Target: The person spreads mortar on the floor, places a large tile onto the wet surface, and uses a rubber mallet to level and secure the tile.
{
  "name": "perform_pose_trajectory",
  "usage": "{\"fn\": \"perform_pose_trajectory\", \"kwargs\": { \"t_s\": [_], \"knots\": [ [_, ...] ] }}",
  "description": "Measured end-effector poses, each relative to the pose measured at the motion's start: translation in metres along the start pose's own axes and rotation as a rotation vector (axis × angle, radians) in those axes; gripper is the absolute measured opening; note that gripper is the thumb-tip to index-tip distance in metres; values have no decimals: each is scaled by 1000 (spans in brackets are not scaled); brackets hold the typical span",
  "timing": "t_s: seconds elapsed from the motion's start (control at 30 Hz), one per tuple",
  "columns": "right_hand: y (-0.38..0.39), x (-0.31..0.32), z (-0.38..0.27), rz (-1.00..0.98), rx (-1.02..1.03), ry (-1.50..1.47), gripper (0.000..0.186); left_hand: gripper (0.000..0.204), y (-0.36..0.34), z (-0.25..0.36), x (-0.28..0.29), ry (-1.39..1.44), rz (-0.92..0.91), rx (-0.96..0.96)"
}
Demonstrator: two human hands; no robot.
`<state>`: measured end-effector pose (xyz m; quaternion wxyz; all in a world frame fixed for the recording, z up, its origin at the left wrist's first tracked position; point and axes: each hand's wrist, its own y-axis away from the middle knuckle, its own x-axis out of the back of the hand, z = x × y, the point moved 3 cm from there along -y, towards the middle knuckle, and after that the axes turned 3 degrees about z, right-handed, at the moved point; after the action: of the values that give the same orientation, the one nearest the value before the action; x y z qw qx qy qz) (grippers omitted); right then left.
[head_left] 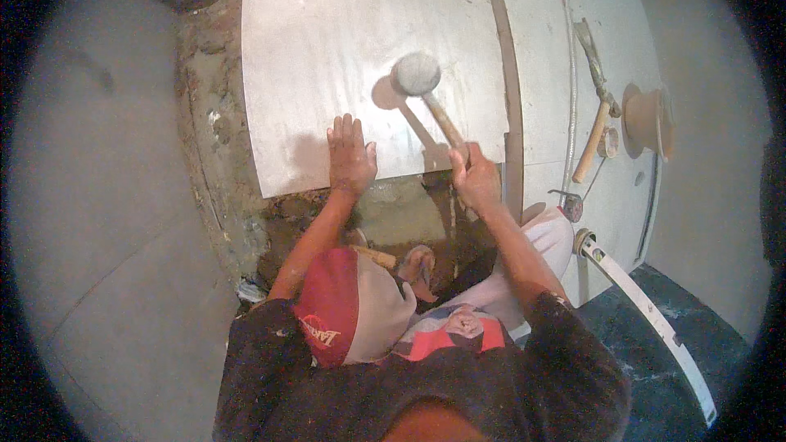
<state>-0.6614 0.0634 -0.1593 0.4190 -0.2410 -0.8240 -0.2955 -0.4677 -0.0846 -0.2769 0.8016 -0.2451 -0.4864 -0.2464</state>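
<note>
My left hand (pixel 352 155) lies flat, its fingers stretched forward, at the near edge of a large pale tile (pixel 327 41). My right hand (pixel 477 182) is wrapped round the wooden handle of a mallet (pixel 417 74) with a round greyish head. That head is over the middle of the tile, and its shadow falls just left of it. Below the tile's near edge, wet brown mortar (pixel 397 217) shows between my hands and my foot.
Rough mortar (pixel 214 106) borders the tile on the left, beside a grey surface (pixel 115 180). On the right are a wooden-handled tool (pixel 591 139), a tan bucket-like container (pixel 645 120) and a long white spirit level (pixel 647 307) across a dark marbled slab (pixel 692 319).
</note>
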Motion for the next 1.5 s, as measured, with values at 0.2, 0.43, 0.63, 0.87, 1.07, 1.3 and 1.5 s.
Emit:
{"fn": "perform_pose_trajectory", "kwargs": {
  "t_s": [0.2,0.43,0.63,0.87,1.07,1.3,1.5],
  "knots": [
    [-20,-33,18,7,15,192,34,64,-5,2,5,-17,-60,13],
    [-29,-15,-10,125,67,-52,34,63,-7,6,5,-118,-64,-67],
    [-58,-7,-36,21,150,-43,31,61,-9,2,13,-130,-10,-50],
    [-64,-50,-78,-6,343,65,28,63,-8,8,9,-98,-17,-53],
    [-73,-48,-144,-40,442,-42,30,61,-11,3,3,12,-62,-18],
    [-76,-78,-140,-222,522,182,37,60,-12,-1,0,355,-65,112],
    [-77,-85,-138,-251,549,161,35,61,-4,2,0,-64,-169,-59]
  ]
}}
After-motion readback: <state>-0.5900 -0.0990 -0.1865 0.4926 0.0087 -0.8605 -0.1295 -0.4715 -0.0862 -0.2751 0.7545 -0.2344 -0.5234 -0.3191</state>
